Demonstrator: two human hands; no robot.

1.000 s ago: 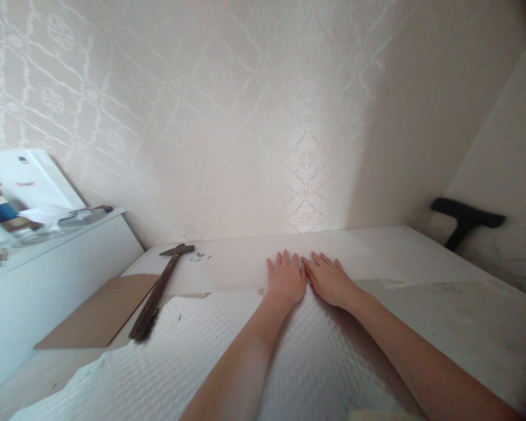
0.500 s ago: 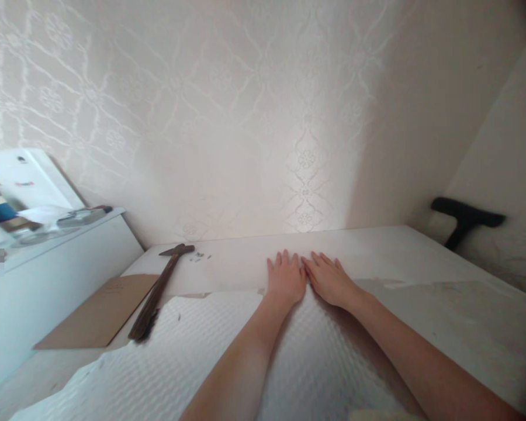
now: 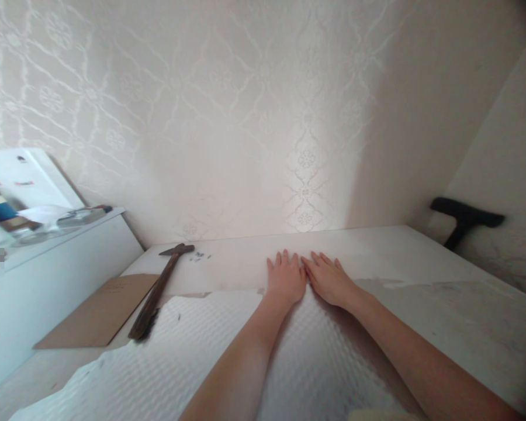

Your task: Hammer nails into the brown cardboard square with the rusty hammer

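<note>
My left hand [image 3: 286, 278] lies flat, fingers spread, on the white board [image 3: 232, 266] close to the wall. Beside it my right hand [image 3: 328, 278] also rests palm down with its fingers stretched out. The two hands touch or nearly touch at the thumbs, and neither holds anything. Under my wrists and forearms is a white quilted-looking sheet [image 3: 210, 345] with a ragged edge. Left of the hands a hammer [image 3: 162, 286] with a wooden handle lies on the surface, its head toward the wall. Several small nails [image 3: 198, 256] are scattered by the hammer head.
A brown cardboard piece [image 3: 99, 316] lies left of the hammer, next to a white cabinet [image 3: 61, 280] with assorted items on top. A black T-shaped handle [image 3: 467, 216] stands at the right. The patterned wall [image 3: 245, 117] closes off the back.
</note>
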